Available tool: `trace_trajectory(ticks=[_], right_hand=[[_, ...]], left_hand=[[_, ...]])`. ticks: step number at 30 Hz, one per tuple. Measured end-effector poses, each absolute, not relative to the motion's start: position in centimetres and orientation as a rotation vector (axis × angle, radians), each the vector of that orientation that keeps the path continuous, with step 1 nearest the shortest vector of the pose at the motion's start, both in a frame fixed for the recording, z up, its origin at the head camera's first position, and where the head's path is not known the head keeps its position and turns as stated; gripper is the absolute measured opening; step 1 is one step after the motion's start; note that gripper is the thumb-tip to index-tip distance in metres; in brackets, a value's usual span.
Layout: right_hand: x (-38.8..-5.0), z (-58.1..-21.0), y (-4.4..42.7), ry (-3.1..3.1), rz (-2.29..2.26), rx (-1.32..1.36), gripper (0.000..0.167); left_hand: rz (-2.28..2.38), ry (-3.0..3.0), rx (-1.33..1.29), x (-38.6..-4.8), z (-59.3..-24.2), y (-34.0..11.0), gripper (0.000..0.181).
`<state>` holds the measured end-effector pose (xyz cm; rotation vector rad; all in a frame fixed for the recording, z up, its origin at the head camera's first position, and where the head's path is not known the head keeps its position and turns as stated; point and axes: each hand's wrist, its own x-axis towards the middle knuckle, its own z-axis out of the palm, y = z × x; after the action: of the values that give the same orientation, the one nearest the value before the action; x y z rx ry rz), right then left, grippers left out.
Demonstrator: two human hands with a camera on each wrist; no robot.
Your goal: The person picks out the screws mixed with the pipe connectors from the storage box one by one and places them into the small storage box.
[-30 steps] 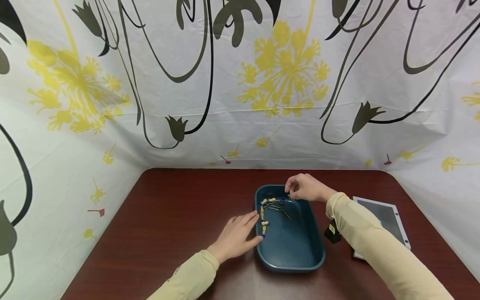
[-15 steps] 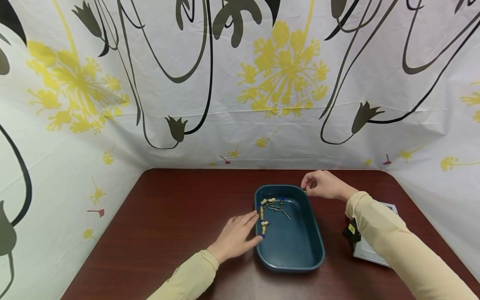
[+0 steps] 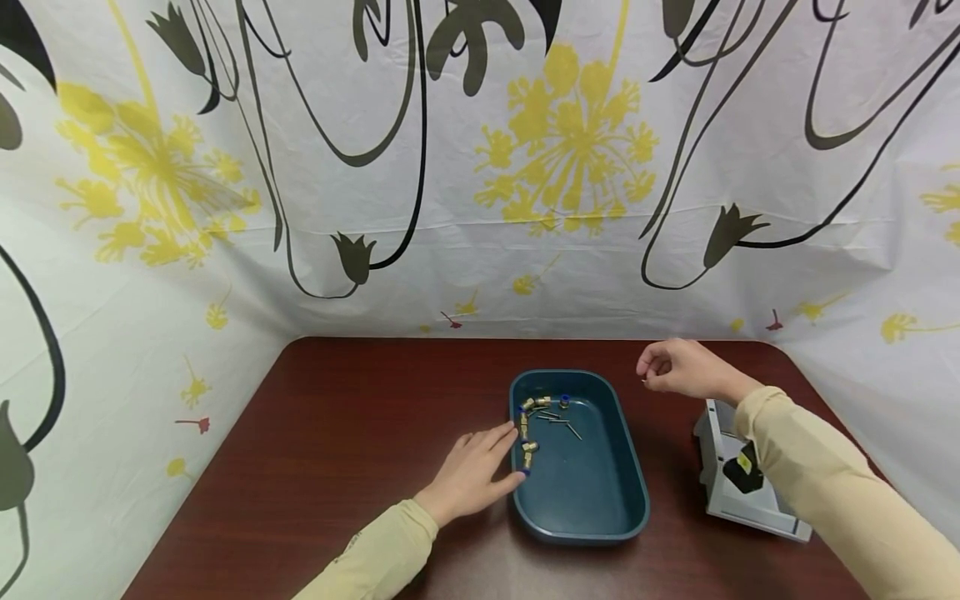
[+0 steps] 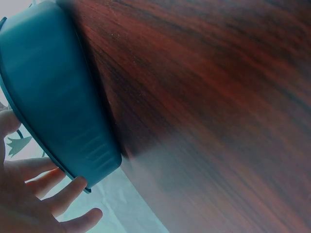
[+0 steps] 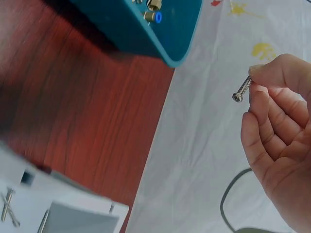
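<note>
My right hand [image 3: 688, 369] is raised to the right of the blue tray [image 3: 588, 500]. Thumb and forefinger pinch a small metal screw [image 5: 242, 89], its head pointing away from the fingertips in the right wrist view. My left hand [image 3: 471, 477] rests with straight, spread fingers against the tray's left rim; in the left wrist view the fingers [image 4: 68, 194] reach up to that rim. Inside the tray, brass fittings [image 3: 528, 450] with blue ends line the left side. Several screws [image 3: 553, 417] lie near the far end, by a blue-topped fitting [image 3: 565, 402].
A white-and-grey box [image 3: 750, 517] stands right of the tray, partly under my right forearm. On it, in the right wrist view, lie loose screws [image 5: 7, 206] beside a grey panel [image 5: 80, 219]. A patterned cloth [image 3: 450, 250] hangs behind the dark wooden table [image 3: 390, 400].
My right hand has moved right from over the tray's far end to beyond its right rim, carrying the screw. The left hand and tray have stayed put.
</note>
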<state>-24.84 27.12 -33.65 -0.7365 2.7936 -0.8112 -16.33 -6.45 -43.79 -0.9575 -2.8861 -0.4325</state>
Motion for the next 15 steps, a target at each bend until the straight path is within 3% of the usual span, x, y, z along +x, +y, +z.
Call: trace_trajectory(ticks=[15], right_hand=[[-23.3, -33.3, 31.4, 2.857, -0.755, -0.632, 0.008]], left_hand=[[-0.446, -2.896, -0.964, -16.3, -43.6, -6.4, 0.062]])
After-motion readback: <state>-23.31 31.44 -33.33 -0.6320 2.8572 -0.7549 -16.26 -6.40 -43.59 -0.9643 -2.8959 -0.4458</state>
